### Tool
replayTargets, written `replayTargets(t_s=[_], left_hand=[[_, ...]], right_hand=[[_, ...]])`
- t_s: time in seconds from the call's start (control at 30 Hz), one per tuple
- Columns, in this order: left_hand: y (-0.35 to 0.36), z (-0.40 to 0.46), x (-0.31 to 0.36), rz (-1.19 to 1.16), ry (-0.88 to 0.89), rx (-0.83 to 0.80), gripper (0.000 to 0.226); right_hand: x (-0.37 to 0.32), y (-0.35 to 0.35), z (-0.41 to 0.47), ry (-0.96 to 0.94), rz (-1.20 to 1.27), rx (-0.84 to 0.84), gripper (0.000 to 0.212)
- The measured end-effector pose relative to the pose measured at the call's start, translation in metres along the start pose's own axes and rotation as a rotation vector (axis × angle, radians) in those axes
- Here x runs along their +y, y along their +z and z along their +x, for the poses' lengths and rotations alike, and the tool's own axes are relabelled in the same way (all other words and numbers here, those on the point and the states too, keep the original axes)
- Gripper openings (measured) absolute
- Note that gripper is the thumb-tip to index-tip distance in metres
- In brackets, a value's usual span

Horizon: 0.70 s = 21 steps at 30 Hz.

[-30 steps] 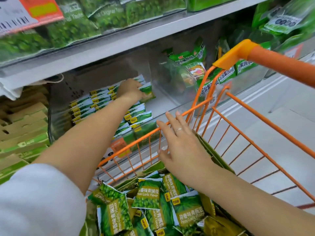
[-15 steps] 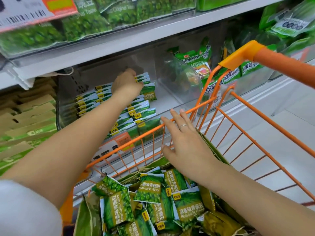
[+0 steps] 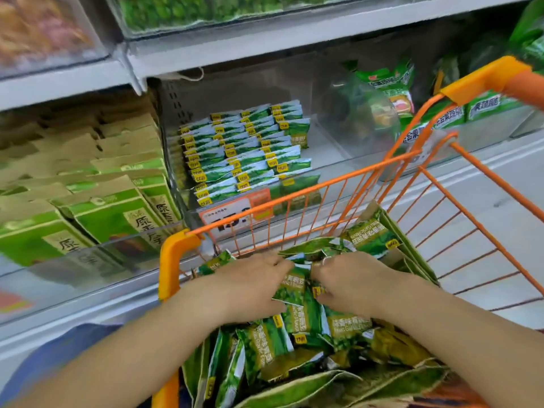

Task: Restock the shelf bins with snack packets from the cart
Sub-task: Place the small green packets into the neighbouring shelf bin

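Note:
Green garlic-pea snack packets [image 3: 266,346] lie heaped in a torn carton inside the orange wire cart [image 3: 347,175]. Both hands are down in the heap. My left hand [image 3: 250,285] curls its fingers round a bunch of packets at the left of the pile. My right hand [image 3: 350,282] grips packets just beside it, fingertips buried between the packs. One packet [image 3: 291,285] shows between the two hands. The clear shelf bin [image 3: 329,142] behind the cart holds neat rows of the same packets [image 3: 244,151], with bare floor at its right side.
Brown-and-green boxes [image 3: 109,201] fill the bin to the left. A neighbouring clear bin [image 3: 365,113] at the right holds other green bags. A shelf board [image 3: 265,45] runs overhead. An orange price tag [image 3: 235,213] hangs on the bin front. Pale floor shows at the right.
My left hand has come out of the shelf bin and dropped into the cart. My right hand has left the cart rim and gone down into the packets too. The view tilted down.

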<state>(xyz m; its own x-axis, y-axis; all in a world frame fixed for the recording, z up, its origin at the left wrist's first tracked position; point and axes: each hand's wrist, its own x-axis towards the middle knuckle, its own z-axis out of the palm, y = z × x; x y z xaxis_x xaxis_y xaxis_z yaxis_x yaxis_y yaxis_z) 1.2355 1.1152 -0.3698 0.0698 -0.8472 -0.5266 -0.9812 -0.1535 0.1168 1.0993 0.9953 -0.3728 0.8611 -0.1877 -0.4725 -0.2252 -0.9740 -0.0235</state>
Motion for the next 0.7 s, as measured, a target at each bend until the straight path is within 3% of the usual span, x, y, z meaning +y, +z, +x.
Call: replayTargets(t_s=[0.1,0.23,0.37,0.5,0.6,0.7], left_hand=[[0.010,0.013,-0.001,0.121,0.055,0.029,0.081],[0.013,0.018,0.003,0.154,0.004,0.040,0.088],[0.004,0.017,0.001,0.090,-0.028,0.079,0.049],[0.001,0.012,0.007,0.089,0.006,0.138,0.041],[0.001,0.011,0.010,0.192,0.062,0.296,0.039],[-0.003,0.012,0.011,-0.041,0.089,0.457,0.047]], right_hand=[[0.004,0.000,0.002,0.037,0.088,-0.018,0.030],[0.006,0.000,0.007,0.110,0.237,0.026,0.031],[0.010,0.000,0.009,0.250,0.541,-0.013,0.057],[0.010,-0.005,0.010,0.412,1.018,-0.107,0.059],[0.013,-0.012,0.006,0.468,1.263,-0.065,0.064],[0.016,-0.017,0.001,0.453,1.482,-0.029,0.051]])
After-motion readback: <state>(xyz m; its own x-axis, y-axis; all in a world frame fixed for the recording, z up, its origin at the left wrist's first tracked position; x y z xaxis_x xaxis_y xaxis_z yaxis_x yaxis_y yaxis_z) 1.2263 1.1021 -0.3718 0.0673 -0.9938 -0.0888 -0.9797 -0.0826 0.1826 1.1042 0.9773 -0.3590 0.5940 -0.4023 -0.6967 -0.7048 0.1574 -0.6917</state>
